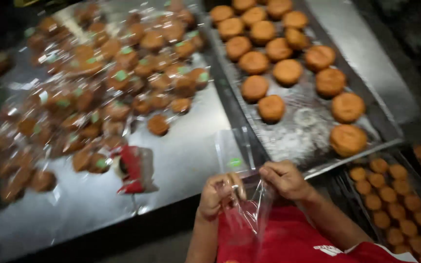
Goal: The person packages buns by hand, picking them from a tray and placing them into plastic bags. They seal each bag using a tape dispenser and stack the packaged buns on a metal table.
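A clear plastic bag (pixel 252 209) hangs at the near edge of the scene, just in front of the person's red shirt (pixel 288 238), held between both hands. The left hand (pixel 218 195) pinches the bag's upper left edge, its fingers (pixel 235 184) closed together on the film; the right hand (pixel 284 179) grips the upper right edge, fingers curled and clamped on the plastic. The bag's mouth sits between the two hands and its body droops below them (the film is blurred, so whether anything lies inside cannot be told).

Just beyond the hands runs the near edge of a steel bench (pixel 186 165). Far and right of the hands a metal tray (pixel 308 136) rests on it, carrying bare round brown cakes (pixel 271 108) in loose rows. To the left a wide heap of wrapped cakes (pixel 118 78) covers the bench, many showing small green patches. A red packet (pixel 133 170) lies near the heap, left of the left hand. At the near right, lower down, another tray of smaller cakes (pixel 391 204) shows.
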